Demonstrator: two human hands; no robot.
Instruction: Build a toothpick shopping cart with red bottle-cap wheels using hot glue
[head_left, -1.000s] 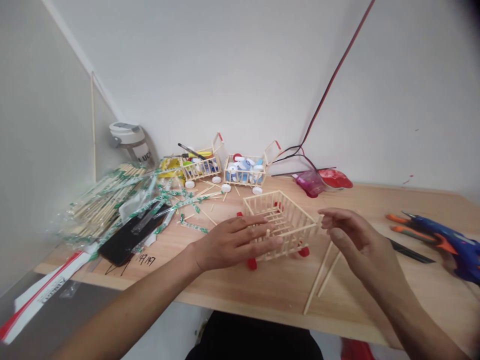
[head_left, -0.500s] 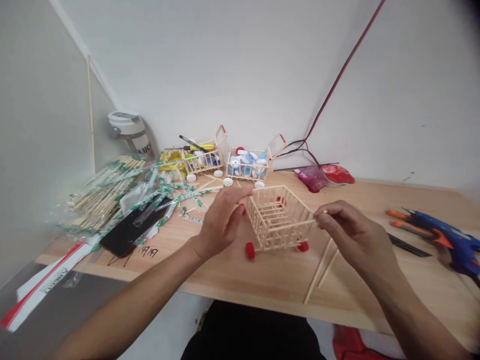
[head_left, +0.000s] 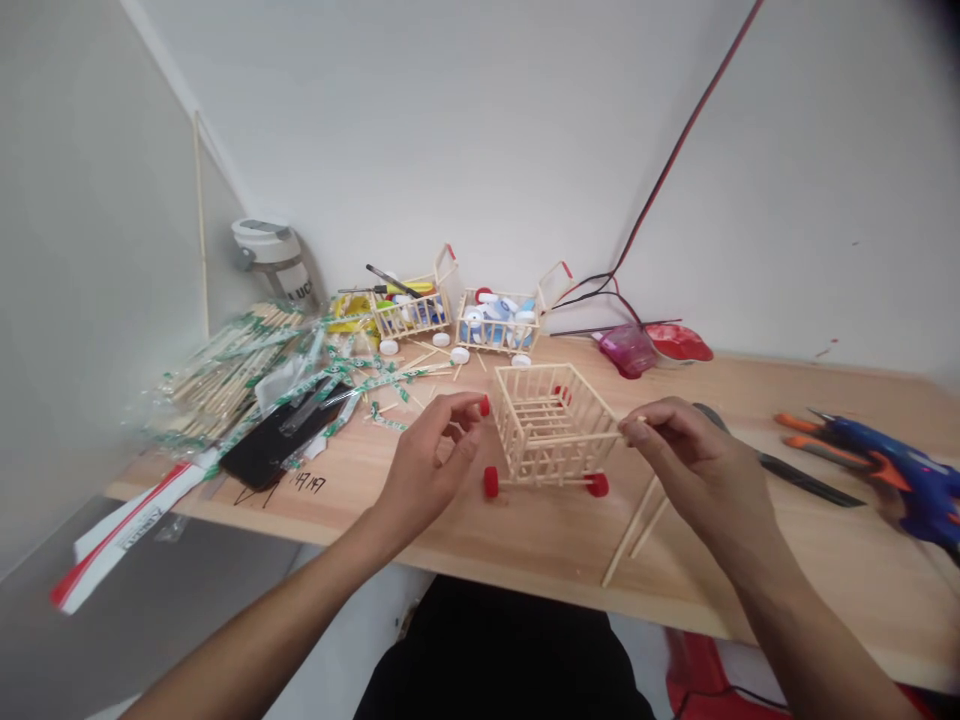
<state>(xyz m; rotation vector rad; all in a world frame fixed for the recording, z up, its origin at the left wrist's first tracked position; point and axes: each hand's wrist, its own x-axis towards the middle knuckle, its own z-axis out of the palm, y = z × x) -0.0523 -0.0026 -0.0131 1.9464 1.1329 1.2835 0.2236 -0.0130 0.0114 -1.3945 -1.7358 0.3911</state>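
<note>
On the wooden table [head_left: 525,560], the right hand [head_left: 697,465] pinches a stick [head_left: 631,425], left hand [head_left: 427,465] curls beside a model cart [head_left: 555,425].

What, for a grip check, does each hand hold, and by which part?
The right hand pinches a thin wooden stick near one end, thumb against forefinger. The left hand's fingertips are at a red wheel; whether gripped is unclear.
</note>
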